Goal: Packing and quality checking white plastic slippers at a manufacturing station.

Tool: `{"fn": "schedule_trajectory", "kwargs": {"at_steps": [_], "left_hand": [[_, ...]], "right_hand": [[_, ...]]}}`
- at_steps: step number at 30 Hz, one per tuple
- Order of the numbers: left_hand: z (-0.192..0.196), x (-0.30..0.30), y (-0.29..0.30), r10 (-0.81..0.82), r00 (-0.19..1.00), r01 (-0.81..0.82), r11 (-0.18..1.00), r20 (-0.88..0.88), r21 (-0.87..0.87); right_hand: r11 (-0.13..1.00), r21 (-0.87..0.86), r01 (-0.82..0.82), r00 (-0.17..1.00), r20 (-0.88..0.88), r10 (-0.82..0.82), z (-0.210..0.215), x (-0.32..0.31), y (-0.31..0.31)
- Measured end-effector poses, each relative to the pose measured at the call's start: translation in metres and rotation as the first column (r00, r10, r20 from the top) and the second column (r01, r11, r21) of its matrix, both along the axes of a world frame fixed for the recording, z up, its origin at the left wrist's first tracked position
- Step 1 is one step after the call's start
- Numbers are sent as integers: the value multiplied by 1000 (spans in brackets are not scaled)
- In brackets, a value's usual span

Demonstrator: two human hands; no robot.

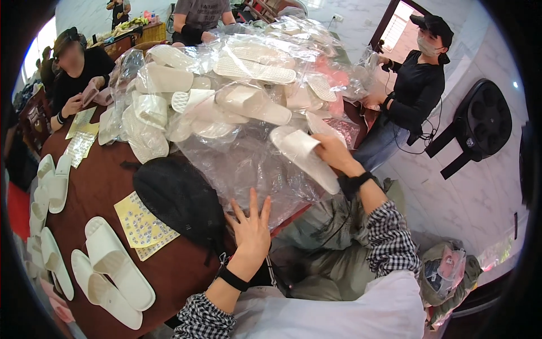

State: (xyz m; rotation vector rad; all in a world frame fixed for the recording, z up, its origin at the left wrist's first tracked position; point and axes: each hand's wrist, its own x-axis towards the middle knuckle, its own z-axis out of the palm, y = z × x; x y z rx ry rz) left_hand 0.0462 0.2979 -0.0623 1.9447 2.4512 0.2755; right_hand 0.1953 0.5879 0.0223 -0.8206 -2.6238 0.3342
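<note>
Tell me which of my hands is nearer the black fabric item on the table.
Left. Your left hand, spread over clear plastic, is just right of the black fabric item; your right hand is much farther right, gripping a white slipper.

Bright, even indoor light. White glare at window [42,51], upper left; doorway [400,29], upper right, also bright. Shiny highlights across clear plastic [243,158], centre. Small glint on pale wall [497,175], far right. Soft shadows beside white slippers [119,252], lower left. Fisheye curvature; black, rounded corners.
</note>
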Motion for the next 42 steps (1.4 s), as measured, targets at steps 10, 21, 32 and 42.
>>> {"fn": "schedule_trajectory", "kwargs": {"at_steps": [10, 21, 32, 42], "left_hand": [[15, 7, 11, 125, 986, -128, 991, -107, -27], [21, 11, 5, 150, 987, -154, 983, -50, -102], [2, 8, -47, -84, 994, 92, 990, -72, 105], [40, -24, -154, -423, 881, 370, 895, 210, 248]], "right_hand": [[935, 353, 43, 889, -441, 125, 127, 8, -83], [987, 90, -131, 973, 203, 110, -62, -99, -86], [983, 145, -110, 987, 128, 92, -68, -95, -88], [996, -93, 15, 983, 181, 2, -43, -78, -86]]}}
